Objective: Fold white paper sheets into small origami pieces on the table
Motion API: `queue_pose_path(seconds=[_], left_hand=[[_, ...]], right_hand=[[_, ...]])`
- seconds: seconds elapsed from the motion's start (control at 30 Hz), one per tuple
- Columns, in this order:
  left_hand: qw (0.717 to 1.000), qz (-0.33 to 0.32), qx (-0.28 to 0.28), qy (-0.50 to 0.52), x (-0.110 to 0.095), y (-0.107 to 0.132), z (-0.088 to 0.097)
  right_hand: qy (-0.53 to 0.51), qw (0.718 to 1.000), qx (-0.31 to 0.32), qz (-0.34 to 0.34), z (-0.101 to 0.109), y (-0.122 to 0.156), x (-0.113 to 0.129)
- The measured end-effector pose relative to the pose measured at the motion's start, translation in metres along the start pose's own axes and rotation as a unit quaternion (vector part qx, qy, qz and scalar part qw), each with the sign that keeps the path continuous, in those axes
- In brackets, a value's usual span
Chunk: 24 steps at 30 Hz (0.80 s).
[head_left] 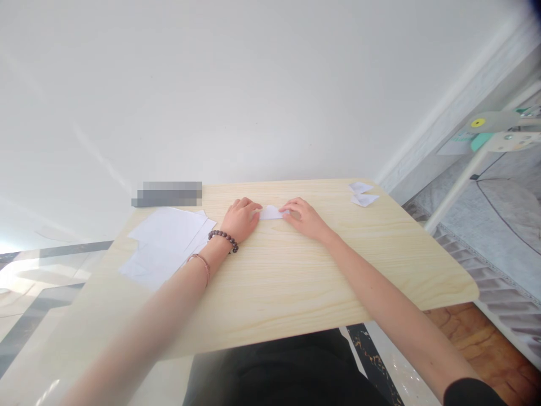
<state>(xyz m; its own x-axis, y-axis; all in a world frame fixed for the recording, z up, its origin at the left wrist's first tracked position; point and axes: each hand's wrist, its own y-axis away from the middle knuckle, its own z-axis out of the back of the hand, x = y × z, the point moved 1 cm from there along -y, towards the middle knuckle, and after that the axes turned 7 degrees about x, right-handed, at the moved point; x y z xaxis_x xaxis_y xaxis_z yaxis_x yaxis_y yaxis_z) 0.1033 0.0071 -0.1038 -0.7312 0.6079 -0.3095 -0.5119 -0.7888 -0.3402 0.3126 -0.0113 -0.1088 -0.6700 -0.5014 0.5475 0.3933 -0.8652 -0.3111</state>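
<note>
A small folded piece of white paper [271, 212] lies on the wooden table between my two hands. My left hand [242, 219] pinches its left end between thumb and fingers; a dark bead bracelet and a copper-coloured bangle circle that wrist. At the other end, my right hand [306, 219] grips the paper with thumb and index finger. The folded strip is low and wide, with a raised part in its middle. My fingertips cover both of its ends.
Loose white sheets [163, 242] overlap on the table's left side, beside my left forearm. Folded white paper pieces [362, 194] sit at the far right corner. A white wall [253, 101] rises behind the light wooden table [270, 299]. A metal frame [465, 175] stands at right.
</note>
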Motion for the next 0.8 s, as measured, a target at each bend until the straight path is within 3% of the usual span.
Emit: queue_pose_path(seconds=[0.07,0.23,0.43,0.6,0.8], left_hand=[[0.999,-0.037,-0.005,0.001,-0.004,0.001,0.002],[0.988,-0.141,0.058,0.011,-0.009,-0.002,0.001],[0.988,-0.140,0.066,-0.019,-0.006,-0.005,-0.002],[0.990,-0.118,0.058,-0.048,-0.009,-0.004,0.003],[0.986,-0.159,0.031,-0.033,-0.012,-0.003,0.007]], right_hand=[[0.031,0.999,0.008,0.014,0.000,0.000,0.003],[0.057,0.998,0.017,0.028,-0.001,-0.001,0.003],[0.064,0.996,0.010,0.067,-0.003,0.000,0.011],[0.130,0.986,-0.004,0.105,-0.005,-0.004,0.019],[0.180,0.977,-0.009,0.112,-0.005,-0.003,0.031]])
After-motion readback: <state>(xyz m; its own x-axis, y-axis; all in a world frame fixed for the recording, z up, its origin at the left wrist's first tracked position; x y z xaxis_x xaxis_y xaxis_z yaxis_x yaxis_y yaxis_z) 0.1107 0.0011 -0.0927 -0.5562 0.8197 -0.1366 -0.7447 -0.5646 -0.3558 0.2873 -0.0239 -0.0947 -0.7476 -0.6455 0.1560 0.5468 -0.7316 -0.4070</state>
